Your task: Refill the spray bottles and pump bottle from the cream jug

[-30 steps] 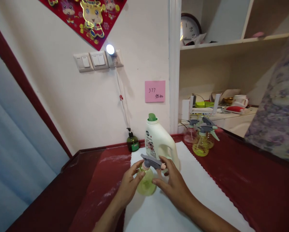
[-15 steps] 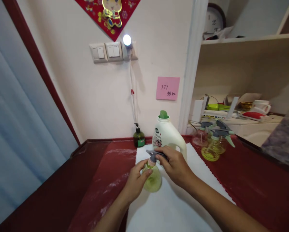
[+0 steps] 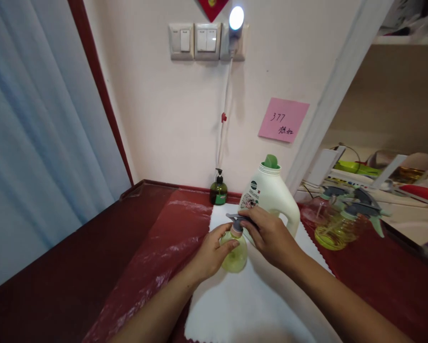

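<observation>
A small rounded spray bottle point(image 3: 234, 259) with yellowish liquid stands over the white cloth point(image 3: 242, 305). My left hand point(image 3: 214, 250) closes around its upper body and neck, thumb across the front. On top sits a grey trigger spray head point(image 3: 237, 224) with a pinkish collar. My right hand point(image 3: 267, 233) grips that head from the right, its fingers hiding the rear of it. Just behind is a large pale green detergent jug point(image 3: 271, 188) with a green piece in its mouth.
At the back edge stands a dark green pump bottle point(image 3: 219, 190). Several spray bottles point(image 3: 331, 236) stand to the right on the red table point(image 3: 374, 281). A wall rises behind, with a pink note point(image 3: 284, 120) and a lit plug-in lamp point(image 3: 236, 19). A blue curtain point(image 3: 45, 143) hangs left.
The camera view has tilted and shifted, so the scene sits further right and the wall items higher. Both hands keep their hold on the spray bottle and its head.
</observation>
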Available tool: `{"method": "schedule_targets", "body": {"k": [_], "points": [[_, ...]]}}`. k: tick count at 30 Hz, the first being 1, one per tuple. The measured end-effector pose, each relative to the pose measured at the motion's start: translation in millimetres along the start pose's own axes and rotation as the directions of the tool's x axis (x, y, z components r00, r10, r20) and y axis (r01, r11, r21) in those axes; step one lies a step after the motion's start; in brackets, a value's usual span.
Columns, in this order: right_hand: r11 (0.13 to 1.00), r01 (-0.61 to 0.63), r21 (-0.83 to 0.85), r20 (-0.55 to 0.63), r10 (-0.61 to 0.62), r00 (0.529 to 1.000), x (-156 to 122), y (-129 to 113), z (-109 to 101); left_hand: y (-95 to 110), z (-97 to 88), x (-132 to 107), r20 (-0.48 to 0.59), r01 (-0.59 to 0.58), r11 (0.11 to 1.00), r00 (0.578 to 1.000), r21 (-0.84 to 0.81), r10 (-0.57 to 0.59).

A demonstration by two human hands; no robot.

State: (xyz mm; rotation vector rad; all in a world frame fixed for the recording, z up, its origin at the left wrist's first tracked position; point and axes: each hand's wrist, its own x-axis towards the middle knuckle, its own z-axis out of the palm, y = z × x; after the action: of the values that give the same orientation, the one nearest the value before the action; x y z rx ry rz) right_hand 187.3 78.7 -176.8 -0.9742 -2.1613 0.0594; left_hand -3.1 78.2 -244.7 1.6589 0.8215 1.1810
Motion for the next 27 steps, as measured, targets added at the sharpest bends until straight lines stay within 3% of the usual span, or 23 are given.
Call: {"method": "schedule_targets", "body": {"k": [17,27], "points": [[0.987,0.151,-0.047,0.12,-0.145,0.982,-0.3,6.9,-10.3,4.8,3.7,-0.3,-0.021,0.012,0.997,1.0,0.072,-0.01],[0.991,0.13,-0.043,0.077,-0.126,0.989,-2.9,7.3,-4.8,3.2,4.6,-0.9,-0.023,0.0,0.999,1.0,0.053,0.001]]}}
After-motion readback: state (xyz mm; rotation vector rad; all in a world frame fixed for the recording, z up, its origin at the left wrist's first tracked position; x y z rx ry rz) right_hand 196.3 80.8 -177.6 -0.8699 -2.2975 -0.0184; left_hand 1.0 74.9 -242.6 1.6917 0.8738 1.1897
